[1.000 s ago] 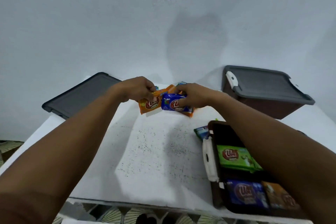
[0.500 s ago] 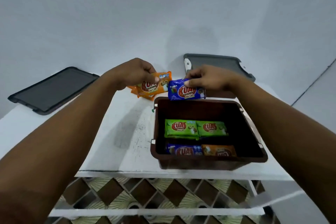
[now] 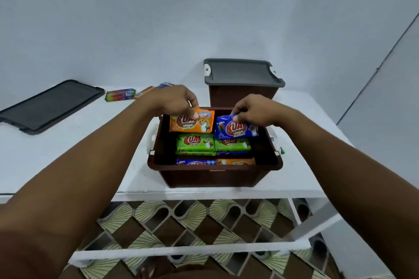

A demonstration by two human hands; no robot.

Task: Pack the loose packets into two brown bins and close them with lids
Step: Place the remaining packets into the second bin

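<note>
Open brown bin; green packets inside

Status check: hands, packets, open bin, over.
Left hand pinches orange packet, right hand pinches blue packet, both over open bin. Far bin lidded. Spare lid and loose packets on table, left. Nothing in the way.

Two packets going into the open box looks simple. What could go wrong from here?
1. Each hand pinches its packet by the top edge only: the left hand the orange packet, the right hand the blue packet. Either could slip and land crooked on the green packets.
2. Crooked packets piled high in the open brown bin might keep the loose lid from seating.
3. The loose packets beyond the left hand could be overlooked.
</note>
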